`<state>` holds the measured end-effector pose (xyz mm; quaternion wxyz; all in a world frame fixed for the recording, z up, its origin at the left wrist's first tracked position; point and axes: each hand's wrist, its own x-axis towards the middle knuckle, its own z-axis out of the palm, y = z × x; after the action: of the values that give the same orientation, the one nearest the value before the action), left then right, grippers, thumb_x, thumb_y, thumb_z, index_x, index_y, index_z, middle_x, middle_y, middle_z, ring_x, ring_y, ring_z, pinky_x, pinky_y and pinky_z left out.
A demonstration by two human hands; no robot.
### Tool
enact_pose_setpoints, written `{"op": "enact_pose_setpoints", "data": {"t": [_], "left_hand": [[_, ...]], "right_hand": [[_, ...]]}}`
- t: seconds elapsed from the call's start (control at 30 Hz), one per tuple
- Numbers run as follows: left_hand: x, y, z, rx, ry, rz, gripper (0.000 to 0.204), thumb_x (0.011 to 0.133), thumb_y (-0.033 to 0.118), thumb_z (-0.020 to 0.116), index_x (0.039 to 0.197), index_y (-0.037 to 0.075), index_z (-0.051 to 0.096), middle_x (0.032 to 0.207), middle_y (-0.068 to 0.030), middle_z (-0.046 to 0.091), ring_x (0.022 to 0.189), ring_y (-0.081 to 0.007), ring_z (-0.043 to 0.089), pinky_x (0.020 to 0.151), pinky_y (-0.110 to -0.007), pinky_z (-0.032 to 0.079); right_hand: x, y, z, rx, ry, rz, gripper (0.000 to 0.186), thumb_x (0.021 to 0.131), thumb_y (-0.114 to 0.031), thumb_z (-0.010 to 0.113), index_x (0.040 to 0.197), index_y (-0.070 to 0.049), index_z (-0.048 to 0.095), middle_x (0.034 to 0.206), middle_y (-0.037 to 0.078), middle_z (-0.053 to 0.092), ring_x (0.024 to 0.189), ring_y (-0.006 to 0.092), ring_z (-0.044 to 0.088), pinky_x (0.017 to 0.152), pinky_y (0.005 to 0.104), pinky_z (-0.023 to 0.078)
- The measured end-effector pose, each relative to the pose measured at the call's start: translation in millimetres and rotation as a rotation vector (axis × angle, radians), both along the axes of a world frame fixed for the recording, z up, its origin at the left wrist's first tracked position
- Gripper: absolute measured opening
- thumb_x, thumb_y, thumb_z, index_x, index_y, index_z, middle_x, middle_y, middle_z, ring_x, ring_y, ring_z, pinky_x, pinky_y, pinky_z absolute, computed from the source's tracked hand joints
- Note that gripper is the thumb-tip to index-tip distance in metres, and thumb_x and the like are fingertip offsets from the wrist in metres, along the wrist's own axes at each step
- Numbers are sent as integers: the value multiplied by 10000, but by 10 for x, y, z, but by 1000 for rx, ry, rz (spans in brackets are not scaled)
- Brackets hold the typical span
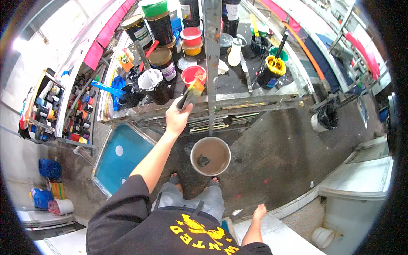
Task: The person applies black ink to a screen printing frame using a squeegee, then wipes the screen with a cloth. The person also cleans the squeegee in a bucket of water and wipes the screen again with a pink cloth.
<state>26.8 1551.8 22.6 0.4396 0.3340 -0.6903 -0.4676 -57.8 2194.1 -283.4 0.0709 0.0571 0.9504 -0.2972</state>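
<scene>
My left hand (177, 117) reaches forward over the bench edge, closed around a dark-handled spatula (195, 88) smeared yellow and orange. The tool's far end meets the red-smeared tub (194, 73); whether it touches the contents I cannot tell. Left of the tub stand a black pot with a whitish coated rim (151, 80) and a brown-lidded black jar (163, 63). Low at the right, away from the bench, hangs my right hand (258, 211), its fingers loosely stretched with nothing visible in them. A round bucket of murky brown water (211, 155) stands on the floor before my feet.
A metal post (212, 63) rises at the bench front, just right of the tub. Beyond it are a white bottle (234, 53), a flat knife-like blade (246, 73) and a yellow-smeared pot (274, 69). A blue framed screen (121, 155) leans at left.
</scene>
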Motion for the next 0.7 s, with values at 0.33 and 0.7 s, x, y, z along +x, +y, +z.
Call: {"op": "enact_pose_setpoints", "data": {"t": [0.33, 0.7], "left_hand": [[-692, -377, -169, -168, -213, -99, 401, 834, 93, 754, 1219, 19, 669, 1134, -197, 724, 1087, -312, 704, 933, -385, 544], [-151, 48, -145, -140, -306, 50, 552, 851, 211, 757, 1320, -30, 593, 1276, -229, 654, 1211, -368, 621, 1046, -419, 483]], "right_hand": [[452, 213, 114, -13, -192, 44, 328, 936, -265, 584, 898, 25, 732, 826, 161, 715, 786, 301, 634, 739, 461, 507], [-1216, -1844, 3438, -899, -179, 320, 251, 1055, -249, 564, 1047, -7, 633, 671, 22, 553, 514, 103, 512, 486, 252, 433]]}}
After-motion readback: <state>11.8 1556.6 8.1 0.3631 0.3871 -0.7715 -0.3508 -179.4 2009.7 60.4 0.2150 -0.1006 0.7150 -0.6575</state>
